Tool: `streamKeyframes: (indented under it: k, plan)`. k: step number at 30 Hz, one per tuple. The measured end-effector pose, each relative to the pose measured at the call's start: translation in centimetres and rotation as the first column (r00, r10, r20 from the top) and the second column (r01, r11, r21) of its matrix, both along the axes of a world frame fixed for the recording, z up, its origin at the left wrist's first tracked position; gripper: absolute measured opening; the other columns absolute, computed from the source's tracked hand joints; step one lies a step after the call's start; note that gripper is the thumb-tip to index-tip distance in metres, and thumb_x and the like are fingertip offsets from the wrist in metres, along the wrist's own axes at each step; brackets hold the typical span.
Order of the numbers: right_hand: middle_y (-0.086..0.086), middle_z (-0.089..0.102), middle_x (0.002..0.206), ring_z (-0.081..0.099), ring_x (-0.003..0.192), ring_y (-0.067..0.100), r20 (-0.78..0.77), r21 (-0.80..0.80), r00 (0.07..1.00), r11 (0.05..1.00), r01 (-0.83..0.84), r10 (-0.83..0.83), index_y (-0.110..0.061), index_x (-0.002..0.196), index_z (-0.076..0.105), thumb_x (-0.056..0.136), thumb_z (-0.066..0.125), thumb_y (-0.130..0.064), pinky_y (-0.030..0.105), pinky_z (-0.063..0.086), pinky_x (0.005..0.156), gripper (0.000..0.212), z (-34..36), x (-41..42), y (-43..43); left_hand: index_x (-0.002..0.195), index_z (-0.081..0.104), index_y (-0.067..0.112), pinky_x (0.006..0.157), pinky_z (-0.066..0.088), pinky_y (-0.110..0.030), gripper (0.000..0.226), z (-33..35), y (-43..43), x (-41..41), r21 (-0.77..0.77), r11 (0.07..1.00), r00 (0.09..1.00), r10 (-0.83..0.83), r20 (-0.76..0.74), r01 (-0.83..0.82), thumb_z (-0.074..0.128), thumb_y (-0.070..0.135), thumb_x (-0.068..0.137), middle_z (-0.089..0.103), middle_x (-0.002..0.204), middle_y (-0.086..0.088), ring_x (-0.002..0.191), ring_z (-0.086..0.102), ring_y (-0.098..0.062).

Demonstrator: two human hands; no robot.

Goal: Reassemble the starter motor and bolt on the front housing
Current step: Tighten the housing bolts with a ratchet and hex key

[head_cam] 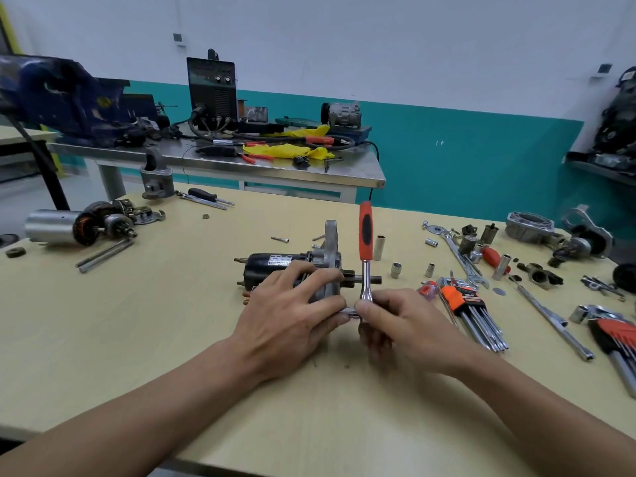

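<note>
Starter motor (pixel 275 265) lies on its side near the middle of the pale worktop (pixel 192 325), black body to the left and the silver front housing (pixel 331 242) at its right end, the housing's flange standing upright. The left hand (pixel 292 315) rests over the motor where body and housing meet, its fingers (pixel 303 270) curled over the top and gripping it, the thumb low by the housing's near edge. The right hand (pixel 399 321) is just beside it, its fingers pinched round the head of a ratchet (pixel 366 235) whose red and black handle points straight up; the head sits at the housing's lower near corner, and a small silver piece shows between the two thumbs, though what it joins to is hidden. A few loose sockets (pixel 396 270) stand just right of the ratchet. Farther right lie a hex key set (pixel 471 311) in an orange holder and a long spanner (pixel 461 259), among other scattered tools and metal parts. At the worktop's far left lies a silver motor casing (pixel 55 226) with an armature (pixel 93 225) beside it. Behind stands a steel table (pixel 241 166) bearing a dark welding unit (pixel 211 91).
</note>
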State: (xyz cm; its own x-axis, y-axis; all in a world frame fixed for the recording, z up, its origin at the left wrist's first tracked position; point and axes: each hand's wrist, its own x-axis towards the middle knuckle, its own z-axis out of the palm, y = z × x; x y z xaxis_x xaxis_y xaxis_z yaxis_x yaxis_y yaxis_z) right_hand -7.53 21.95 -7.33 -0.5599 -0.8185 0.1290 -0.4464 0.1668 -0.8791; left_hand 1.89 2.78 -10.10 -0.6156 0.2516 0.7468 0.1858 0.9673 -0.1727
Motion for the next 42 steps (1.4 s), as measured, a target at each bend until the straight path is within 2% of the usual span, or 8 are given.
streamKeyframes:
  k: [4, 11, 17, 21, 25, 28, 32, 42]
  plan:
    - [-0.006, 0.063, 0.074, 0.057, 0.066, 0.012, -0.595, -0.081, 0.803, 0.99, -0.112, 0.042, -0.031, 0.088, 0.063, 0.095, 0.056, -0.034, 0.025, 0.047, 0.06, 0.01, -0.6, -0.6, 0.7, 0.096, 0.073, 0.025, 0.077, 0.049, -0.039, 0.038, 0.0, 0.2, 0.0, 0.02, 1.0, 1.0, 0.008, 0.008, -0.008, 0.042, 0.046, 0.104, 0.066, 0.125, 0.002, 0.108, 0.057, -0.029]
    - [0.005, 0.063, 0.062, 0.052, 0.043, 0.016, 0.436, 0.054, 0.896, 0.997, 0.061, -0.078, -0.012, 0.082, 0.064, 0.092, 0.056, -0.051, 0.021, 0.037, 0.042, 0.041, -0.6, 0.5, -0.3, 0.102, 0.068, 0.029, 0.077, 0.048, -0.041, 0.025, -0.1, -0.3, -0.2, -0.031, 1.0, 1.0, -0.002, 0.028, 0.002, 0.052, 0.048, 0.101, 0.064, 0.128, 0.001, 0.11, 0.058, -0.032]
    - [-0.02, 0.06, 0.08, 0.055, 0.069, 0.004, -0.634, -0.071, 0.772, 0.99, -0.122, 0.05, -0.027, 0.098, 0.066, 0.091, 0.068, -0.017, 0.014, 0.041, 0.063, 0.012, -1.1, -0.8, 0.6, 0.102, 0.069, 0.028, 0.079, 0.046, -0.039, 0.036, -0.2, -0.1, -0.3, 0.001, 1.0, 1.0, 0.007, 0.018, -0.007, 0.04, 0.048, 0.105, 0.062, 0.128, 0.002, 0.112, 0.054, -0.028]
    - [-0.003, 0.063, 0.065, 0.054, 0.048, 0.013, 0.07, -0.102, 0.997, 0.995, -0.021, 0.029, -0.023, 0.078, 0.065, 0.094, 0.059, -0.043, 0.025, 0.042, 0.046, 0.026, -0.7, 0.7, 0.0, 0.104, 0.066, 0.029, 0.079, 0.047, -0.04, 0.031, -0.2, -0.3, -0.3, -0.016, 1.0, 1.0, -0.003, 0.029, 0.003, 0.044, 0.051, 0.103, 0.062, 0.129, 0.0, 0.113, 0.055, -0.029]
    - [0.009, 0.061, 0.062, 0.047, 0.039, 0.016, 0.492, -0.003, 0.87, 0.999, 0.034, -0.028, -0.011, 0.083, 0.064, 0.084, 0.058, -0.054, 0.02, 0.036, 0.039, 0.044, 0.0, 1.0, -0.4, 0.109, 0.066, 0.03, 0.079, 0.049, -0.041, 0.027, -0.2, -0.7, -0.3, -0.054, 0.998, 0.999, -0.013, 0.051, 0.016, 0.051, 0.051, 0.1, 0.061, 0.13, 0.0, 0.114, 0.054, -0.03]
    - [0.0, 0.064, 0.068, 0.057, 0.051, 0.015, 0.065, -0.023, 0.998, 1.0, -0.016, 0.017, -0.018, 0.088, 0.063, 0.091, 0.059, -0.049, 0.02, 0.043, 0.049, 0.031, -0.4, 0.8, -0.1, 0.107, 0.066, 0.031, 0.079, 0.048, -0.04, 0.032, -0.2, -0.6, -0.2, -0.058, 0.998, 0.999, -0.021, 0.048, 0.024, 0.042, 0.051, 0.103, 0.059, 0.131, 0.001, 0.115, 0.052, -0.028]
    - [-0.026, 0.053, 0.087, 0.046, 0.076, -0.004, -0.715, 0.034, 0.693, 0.995, -0.095, 0.091, -0.032, 0.105, 0.06, 0.093, 0.065, -0.021, 0.01, 0.036, 0.069, 0.018, -0.5, -0.4, 0.4, 0.106, 0.065, 0.028, 0.081, 0.049, -0.041, 0.036, 0.1, -0.3, -0.2, -0.022, 1.0, 0.998, -0.02, 0.051, 0.022, 0.039, 0.052, 0.102, 0.06, 0.131, 0.001, 0.115, 0.053, -0.028]
    - [0.005, 0.067, 0.062, 0.051, 0.042, 0.019, 0.205, 0.09, 0.978, 0.996, 0.025, -0.043, -0.016, 0.076, 0.055, 0.102, 0.045, -0.044, 0.023, 0.038, 0.042, 0.039, -0.1, 2.3, -1.7, 0.11, 0.053, 0.024, 0.07, 0.047, -0.032, 0.082, 0.2, -2.3, 0.9, 0.323, 0.896, 0.948, 0.253, 0.194, -0.305, 0.055, 0.089, 0.061, 0.056, 0.106, 0.008, 0.097, 0.051, -0.017]
